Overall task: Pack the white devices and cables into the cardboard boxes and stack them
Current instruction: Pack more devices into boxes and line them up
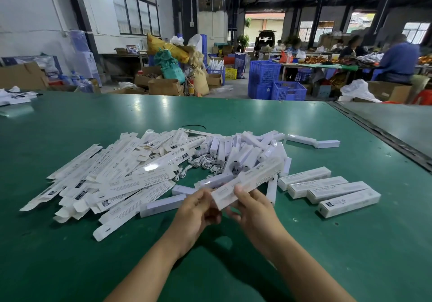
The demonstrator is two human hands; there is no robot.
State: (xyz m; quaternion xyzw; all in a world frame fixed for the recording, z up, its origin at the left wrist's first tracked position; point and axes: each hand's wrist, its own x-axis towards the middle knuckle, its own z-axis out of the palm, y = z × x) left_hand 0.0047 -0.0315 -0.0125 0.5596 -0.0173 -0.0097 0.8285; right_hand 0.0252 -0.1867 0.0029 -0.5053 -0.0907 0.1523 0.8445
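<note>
Both hands hold one long white cardboard box (250, 183) slanting up to the right above the green table (70, 255). My left hand (198, 210) curls at its near end, and my right hand (250, 208) pinches it from the right side. A heap of flat, unfolded boxes (112, 180) lies to the left. White bar-shaped devices (243, 154) are piled in the middle, with white coiled cables (205, 162) beside them. Several closed boxes (327, 189) lie side by side at the right.
One more device (161, 206) lies just left of my left hand. Two devices (313, 141) sit apart at the far right of the pile. A black tie (194, 126) lies behind the heap. A seam (383, 135) splits the table at right. Other workers sit far back.
</note>
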